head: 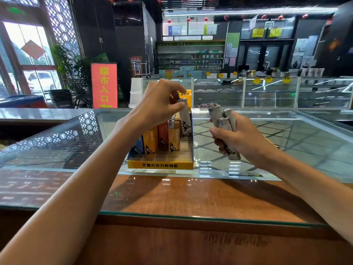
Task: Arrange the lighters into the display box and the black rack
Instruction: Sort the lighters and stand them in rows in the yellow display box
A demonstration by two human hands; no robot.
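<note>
Head view: a person's two bare forearms reach over a glass-covered wooden tabletop (191, 196) in a shop. In the middle of the glass stands a yellow and blue cardboard display box (160, 165), open at the top, with yellow, orange and blue upright lighters (162, 139) standing in its back rows.

The left hand (158, 106) is above the box's far right corner. Its grip of thumb and fingertips is clamped on the metal top of a pale grey lighter with a black animal print (185, 121). That lighter stands nearly upright, with its lower end inside the box by the right wall.

The right hand (236, 138) hovers just right of the box, above the glass. Its grip is wrapped around a bunch of similar grey lighters (221, 119), whose metal heads stick up above the fingers.

Behind stand a red floor sign with yellow characters (104, 85) and glass shop counters (267, 90).
</note>
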